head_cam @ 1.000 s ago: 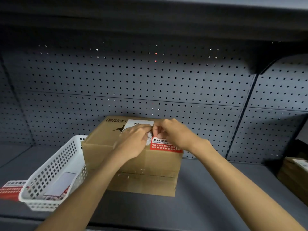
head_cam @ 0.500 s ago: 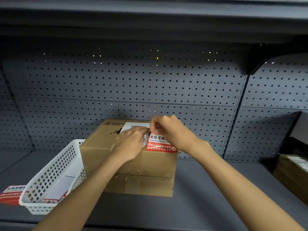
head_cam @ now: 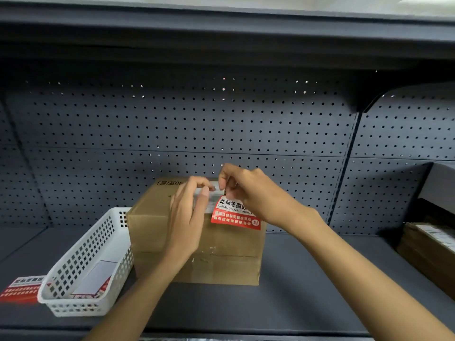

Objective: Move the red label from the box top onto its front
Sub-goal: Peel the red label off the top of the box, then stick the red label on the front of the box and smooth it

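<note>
A brown cardboard box (head_cam: 229,257) stands on the grey shelf, in the middle of the view. The red label (head_cam: 234,215) with white writing hangs over the box's top right front edge, its upper end lifted. My right hand (head_cam: 248,190) pinches that upper end between thumb and fingers. My left hand (head_cam: 189,212) lies over the box top beside the label, fingers spread, fingertips on a white shipping label (head_cam: 209,193) which it mostly hides.
A white plastic basket (head_cam: 81,264) holding a sheet of labels stands left of the box, touching it. More red labels (head_cam: 21,289) lie at the far left. Another cardboard box (head_cam: 428,252) sits at the right. A perforated back panel (head_cam: 197,124) closes the shelf behind.
My right hand has pulled the label's upper end up off the box top. My left hand has opened from curled to flat, with spread fingers. The camera has tilted a little.
</note>
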`<state>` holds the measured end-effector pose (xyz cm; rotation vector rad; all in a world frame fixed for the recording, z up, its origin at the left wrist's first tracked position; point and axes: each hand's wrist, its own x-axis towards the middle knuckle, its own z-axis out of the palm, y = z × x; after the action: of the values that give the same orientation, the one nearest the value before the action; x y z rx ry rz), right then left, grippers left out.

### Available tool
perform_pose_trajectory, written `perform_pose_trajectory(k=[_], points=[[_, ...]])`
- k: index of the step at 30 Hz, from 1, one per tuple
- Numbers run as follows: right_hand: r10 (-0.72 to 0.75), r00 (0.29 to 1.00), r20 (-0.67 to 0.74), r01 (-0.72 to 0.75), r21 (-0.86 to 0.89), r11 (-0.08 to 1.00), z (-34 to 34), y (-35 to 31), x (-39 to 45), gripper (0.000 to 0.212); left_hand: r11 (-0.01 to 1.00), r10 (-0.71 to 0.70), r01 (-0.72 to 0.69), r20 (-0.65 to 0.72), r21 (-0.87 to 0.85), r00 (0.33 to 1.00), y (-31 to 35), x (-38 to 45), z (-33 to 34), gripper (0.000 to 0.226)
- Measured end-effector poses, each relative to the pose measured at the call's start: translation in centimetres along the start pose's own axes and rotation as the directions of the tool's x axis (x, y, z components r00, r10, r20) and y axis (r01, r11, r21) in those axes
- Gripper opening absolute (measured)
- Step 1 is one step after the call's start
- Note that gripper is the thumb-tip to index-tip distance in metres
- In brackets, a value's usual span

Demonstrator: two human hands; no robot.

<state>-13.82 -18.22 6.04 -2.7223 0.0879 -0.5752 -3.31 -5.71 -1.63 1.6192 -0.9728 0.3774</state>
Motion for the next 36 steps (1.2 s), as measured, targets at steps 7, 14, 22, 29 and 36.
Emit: perform_pose_trajectory(k=[7, 14, 22, 29, 36], points=[[0.007, 0.995, 0.099, 0.001, -0.089, 0.996, 2.7, -2.0, 0.9, 0.038, 0.999, 0.034, -0.032, 0.067, -0.03, 0.997, -2.2, -4.0, -1.7, 0.018], [0.038, 0.98, 0.196, -0.038, -0.002, 0.999, 4.5, -3.4, 0.7, 0.033, 0.995, -0.039, 0.045, 0.066, -0.089, 0.997, -3.9, -5.9, -3.1, 0.012], [0.054, 0.988, 0.143, -0.072, 0.126, 0.989, 8.1, -3.0, -2.0, 0.03, 0.988, -0.081, 0.088, 0.06, -0.125, 0.995, -5.9, -8.5, -3.0, 0.013], [0.222, 0.974, -0.035, -0.212, 0.182, 0.96, 12.1, -1.9, -5.8, 0.026, 0.984, -0.126, 0.128, 0.022, -0.126, 0.992, -7.1, -10.5, -2.6, 0.016], [0.473, 0.859, -0.194, -0.476, 0.036, 0.879, 14.0, -2.0, -7.6, 0.023, 0.976, -0.17, 0.16, -0.06, -0.147, 0.984, -7.9, -11.2, -1.7, 0.018]])
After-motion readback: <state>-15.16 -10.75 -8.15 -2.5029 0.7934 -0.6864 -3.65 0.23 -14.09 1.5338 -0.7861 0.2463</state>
